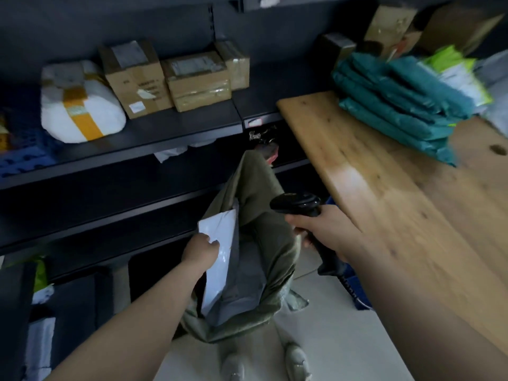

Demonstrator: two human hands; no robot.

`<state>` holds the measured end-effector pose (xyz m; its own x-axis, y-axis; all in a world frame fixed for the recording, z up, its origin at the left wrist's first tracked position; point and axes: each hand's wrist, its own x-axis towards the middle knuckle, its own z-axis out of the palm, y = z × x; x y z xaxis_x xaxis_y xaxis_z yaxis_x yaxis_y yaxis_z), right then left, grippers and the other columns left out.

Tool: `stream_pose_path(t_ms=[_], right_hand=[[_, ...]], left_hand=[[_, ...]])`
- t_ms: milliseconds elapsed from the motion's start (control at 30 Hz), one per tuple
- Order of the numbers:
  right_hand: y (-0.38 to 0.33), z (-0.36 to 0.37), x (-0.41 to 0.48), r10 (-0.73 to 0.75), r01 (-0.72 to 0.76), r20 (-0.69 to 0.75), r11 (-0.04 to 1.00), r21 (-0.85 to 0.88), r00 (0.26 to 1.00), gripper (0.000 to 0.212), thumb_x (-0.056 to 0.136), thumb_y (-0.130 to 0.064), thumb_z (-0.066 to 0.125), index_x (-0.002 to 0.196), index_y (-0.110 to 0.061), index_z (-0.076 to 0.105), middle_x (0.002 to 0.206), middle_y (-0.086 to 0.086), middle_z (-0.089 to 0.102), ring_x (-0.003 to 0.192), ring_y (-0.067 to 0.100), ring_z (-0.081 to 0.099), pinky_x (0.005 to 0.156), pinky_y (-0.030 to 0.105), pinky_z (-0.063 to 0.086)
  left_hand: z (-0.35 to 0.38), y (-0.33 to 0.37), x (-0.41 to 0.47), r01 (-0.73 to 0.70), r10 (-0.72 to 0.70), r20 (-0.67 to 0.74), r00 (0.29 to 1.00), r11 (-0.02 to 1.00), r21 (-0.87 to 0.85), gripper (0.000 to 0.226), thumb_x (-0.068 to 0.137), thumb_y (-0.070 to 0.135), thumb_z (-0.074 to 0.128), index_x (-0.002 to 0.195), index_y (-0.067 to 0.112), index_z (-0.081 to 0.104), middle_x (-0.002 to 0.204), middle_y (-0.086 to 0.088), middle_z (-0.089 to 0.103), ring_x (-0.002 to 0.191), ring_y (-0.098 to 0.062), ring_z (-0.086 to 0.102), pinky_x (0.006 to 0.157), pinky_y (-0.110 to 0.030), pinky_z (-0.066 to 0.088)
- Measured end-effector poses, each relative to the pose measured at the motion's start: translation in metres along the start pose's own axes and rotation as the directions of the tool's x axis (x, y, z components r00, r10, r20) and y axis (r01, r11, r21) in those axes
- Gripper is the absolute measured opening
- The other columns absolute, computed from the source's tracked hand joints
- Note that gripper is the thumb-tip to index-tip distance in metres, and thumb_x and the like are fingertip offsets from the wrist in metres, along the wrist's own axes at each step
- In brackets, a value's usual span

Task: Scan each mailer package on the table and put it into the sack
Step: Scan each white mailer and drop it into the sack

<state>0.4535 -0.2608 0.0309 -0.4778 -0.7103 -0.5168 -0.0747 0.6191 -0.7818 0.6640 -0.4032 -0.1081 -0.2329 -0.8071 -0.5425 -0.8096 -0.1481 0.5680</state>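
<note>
My left hand (202,250) grips a white mailer package (220,259), held upright in the mouth of the olive-green sack (270,243) on the floor below the table's left edge. Grey mailers (244,284) lie inside the sack. My right hand (321,229) holds a black barcode scanner (298,203) just right of the sack's opening, its head pointing left. On the wooden table (398,202), a stack of teal mailer packages (395,105) sits at the far right, with white and green-edged mailers (461,75) behind it.
Dark shelving on the left carries cardboard boxes (170,78) and a white taped parcel (82,103). More boxes (393,26) stand behind the table. A blue crate (354,284) sits under the table. My shoes (298,361) are on the pale floor.
</note>
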Motion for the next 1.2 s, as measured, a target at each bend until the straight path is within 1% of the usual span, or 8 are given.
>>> stream_pose_path(t_ms=[100, 200, 300, 367, 467, 867, 1033, 1200], right_hand=[[-0.005, -0.035, -0.03, -0.019, 0.019, -0.061, 1.0, 0.006, 0.998, 0.025, 0.083, -0.034, 0.077, 0.077, -0.011, 0.069, 0.059, 0.0, 0.068, 0.045, 0.011, 0.06, 0.049, 0.023, 0.051], [-0.004, -0.078, -0.059, -0.032, 0.033, -0.144, 0.999, 0.006, 0.989, 0.026, 0.086, -0.033, 0.074, 0.076, -0.009, 0.067, 0.054, -0.003, 0.065, 0.042, 0.009, 0.057, 0.044, 0.024, 0.049], [0.009, -0.131, -0.08, -0.04, 0.034, -0.218, 0.999, -0.033, 0.975, 0.029, 0.084, -0.041, 0.072, 0.088, -0.012, 0.07, 0.067, -0.001, 0.07, 0.047, 0.006, 0.063, 0.052, 0.021, 0.055], [0.024, -0.171, -0.091, -0.051, 0.046, -0.265, 0.999, -0.024, 0.963, 0.027, 0.081, -0.041, 0.073, 0.093, -0.017, 0.069, 0.078, 0.0, 0.074, 0.055, 0.01, 0.067, 0.06, 0.028, 0.058], [0.049, -0.237, -0.11, -0.065, 0.074, -0.322, 0.997, 0.016, 0.945, 0.024, 0.084, -0.033, 0.073, 0.094, -0.012, 0.069, 0.085, 0.006, 0.074, 0.054, 0.012, 0.062, 0.053, 0.028, 0.052], [0.136, -0.482, -0.154, -0.057, 0.094, -0.39, 0.993, 0.076, 0.919, 0.022, 0.083, -0.03, 0.073, 0.096, -0.013, 0.07, 0.083, 0.006, 0.072, 0.05, 0.011, 0.061, 0.048, 0.024, 0.046], [0.145, -0.539, -0.143, -0.058, 0.102, -0.412, 0.991, 0.085, 0.909, 0.023, 0.082, -0.032, 0.073, 0.098, -0.016, 0.069, 0.086, 0.008, 0.074, 0.052, 0.011, 0.062, 0.049, 0.025, 0.048], [0.142, -0.582, -0.124, -0.075, 0.117, -0.448, 0.991, 0.067, 0.891, 0.024, 0.084, -0.033, 0.072, 0.102, -0.018, 0.066, 0.086, 0.007, 0.073, 0.055, 0.014, 0.063, 0.051, 0.027, 0.049]], left_hand=[[-0.011, 0.054, -0.034, -0.185, 0.181, 0.04, 0.983, 0.975, 0.125, 0.035, 0.095, 0.019, 0.044, 0.061, 0.009, 0.04, 0.067, -0.004, 0.046, 0.071, -0.022, 0.05, 0.058, -0.028, 0.034], [-0.012, 0.112, -0.071, -0.365, 0.369, 0.019, 0.929, 0.91, 0.195, 0.029, 0.095, 0.025, 0.047, 0.075, 0.005, 0.052, 0.075, -0.01, 0.056, 0.074, -0.025, 0.054, 0.065, -0.032, 0.041], [0.005, 0.173, -0.111, -0.501, 0.529, 0.016, 0.849, 0.794, 0.345, 0.027, 0.096, 0.032, 0.047, 0.099, 0.01, 0.063, 0.095, -0.005, 0.067, 0.09, -0.025, 0.062, 0.078, -0.036, 0.051], [0.027, 0.213, -0.138, -0.561, 0.617, 0.017, 0.787, 0.703, 0.436, 0.027, 0.096, 0.035, 0.047, 0.106, 0.015, 0.064, 0.103, 0.0, 0.068, 0.096, -0.023, 0.062, 0.08, -0.036, 0.052], [0.076, 0.267, -0.174, -0.641, 0.744, 0.04, 0.667, 0.546, 0.54, 0.029, 0.096, 0.037, 0.046, 0.106, 0.017, 0.064, 0.106, 0.002, 0.068, 0.095, -0.021, 0.064, 0.079, -0.038, 0.053], [0.281, 0.443, -0.266, -0.653, 0.82, 0.06, 0.569, 0.407, 0.638, 0.028, 0.093, 0.038, 0.047, 0.102, 0.019, 0.066, 0.105, -0.004, 0.069, 0.1, -0.027, 0.063, 0.075, -0.032, 0.046], [0.316, 0.494, -0.269, -0.66, 0.839, 0.071, 0.54, 0.369, 0.654, 0.023, 0.092, 0.036, 0.047, 0.083, 0.017, 0.057, 0.098, -0.004, 0.068, 0.095, -0.027, 0.063, 0.066, -0.031, 0.035], [0.344, 0.547, -0.253, -0.68, 0.848, 0.081, 0.524, 0.359, 0.639, 0.031, 0.093, 0.037, 0.047, 0.107, 0.016, 0.064, 0.107, -0.005, 0.068, 0.101, -0.028, 0.063, 0.077, -0.033, 0.047]])
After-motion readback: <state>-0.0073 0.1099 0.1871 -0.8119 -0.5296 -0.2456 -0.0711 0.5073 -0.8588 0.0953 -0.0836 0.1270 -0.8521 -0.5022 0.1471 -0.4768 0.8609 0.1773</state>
